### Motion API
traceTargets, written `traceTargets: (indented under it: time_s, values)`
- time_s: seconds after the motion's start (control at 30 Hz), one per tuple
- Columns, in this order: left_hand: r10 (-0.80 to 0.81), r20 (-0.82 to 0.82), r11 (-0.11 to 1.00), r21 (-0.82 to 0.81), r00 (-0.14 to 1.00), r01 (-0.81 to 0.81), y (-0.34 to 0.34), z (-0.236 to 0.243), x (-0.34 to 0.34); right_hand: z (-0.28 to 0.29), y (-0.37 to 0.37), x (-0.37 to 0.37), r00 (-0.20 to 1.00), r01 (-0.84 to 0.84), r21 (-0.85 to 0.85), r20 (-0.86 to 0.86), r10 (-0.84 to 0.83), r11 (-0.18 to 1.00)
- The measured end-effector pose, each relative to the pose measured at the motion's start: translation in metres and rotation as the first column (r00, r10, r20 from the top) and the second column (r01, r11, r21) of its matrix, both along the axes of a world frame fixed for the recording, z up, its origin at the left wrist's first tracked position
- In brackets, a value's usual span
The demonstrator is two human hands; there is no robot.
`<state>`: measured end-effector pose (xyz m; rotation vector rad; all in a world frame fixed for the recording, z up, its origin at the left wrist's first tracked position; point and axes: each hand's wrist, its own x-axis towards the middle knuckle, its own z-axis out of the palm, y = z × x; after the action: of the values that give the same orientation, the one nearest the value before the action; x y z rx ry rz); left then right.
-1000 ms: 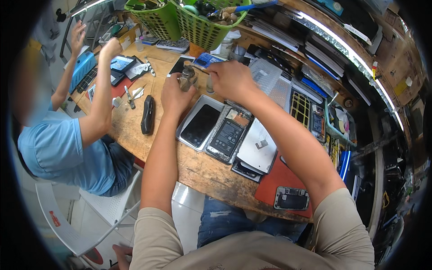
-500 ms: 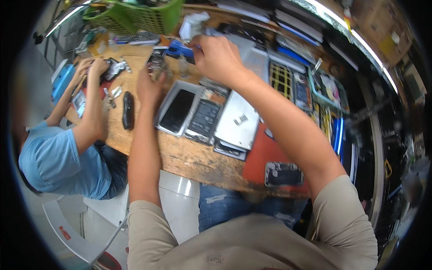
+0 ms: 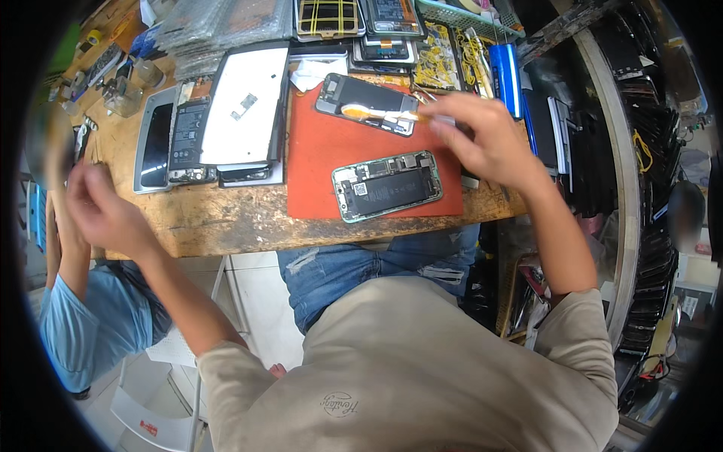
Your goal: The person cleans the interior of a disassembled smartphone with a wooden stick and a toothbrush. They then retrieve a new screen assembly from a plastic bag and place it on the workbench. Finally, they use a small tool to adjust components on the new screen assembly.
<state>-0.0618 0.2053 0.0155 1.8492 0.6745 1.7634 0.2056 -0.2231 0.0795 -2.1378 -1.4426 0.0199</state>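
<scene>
My right hand (image 3: 486,135) is closed on the handle of an orange-and-white toothbrush (image 3: 369,113), held over a detached phone screen (image 3: 365,102) on the red mat (image 3: 309,181). Nearer to me on that mat is an opened phone (image 3: 388,187) with a pale green frame, its black battery and circuit board exposed. At the far left my left hand (image 3: 113,215) is raised off the bench edge, smeared by motion. Its fingers look bent, and whether they hold anything is unclear.
Left of the mat lie a white panel (image 3: 245,105) on stacked devices, an exposed battery (image 3: 188,132) and a phone in a grey tray (image 3: 156,143). Glass jars (image 3: 120,98) stand farther left. Yellow cables (image 3: 437,60) and a blue cylinder (image 3: 506,79) sit right. A co-worker's blue sleeve (image 3: 98,324) is close by.
My view has swung right. My right hand has come from the far bench to the mat with the toothbrush. My left hand has left the glass jar and drawn back toward the near edge.
</scene>
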Motion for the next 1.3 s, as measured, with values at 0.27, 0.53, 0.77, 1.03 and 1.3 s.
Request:
traceTargets:
  time_s: [0.27,0.53,0.77,1.03,1.3]
  values:
    - [-0.741,-0.491,0.573,-0.107,0.458,0.813,-0.305,-0.045,0.038,-0.037,-0.004,-0.009,0.978,-0.181,-0.023,-0.113,0.177,0.983]
    - [-0.534,-0.622,0.687,0.076,0.573,0.723,-0.321,-0.056,0.051,-0.033,0.008,-0.001,0.978,-0.19,0.021,-0.081,0.191,0.981]
    - [-0.472,-0.627,0.718,0.134,0.62,0.683,-0.325,-0.064,0.053,-0.04,0.002,-0.005,0.982,-0.188,0.01,-0.024,0.188,0.982]
    - [-0.513,-0.604,0.713,0.096,0.61,0.694,-0.325,-0.06,0.052,-0.04,-0.025,0.013,0.987,-0.161,-0.058,-0.021,0.16,0.985]
    - [-0.515,-0.597,0.717,0.095,0.616,0.691,-0.325,-0.06,0.055,-0.032,-0.072,0.03,0.995,-0.045,-0.146,-0.09,0.032,0.988]
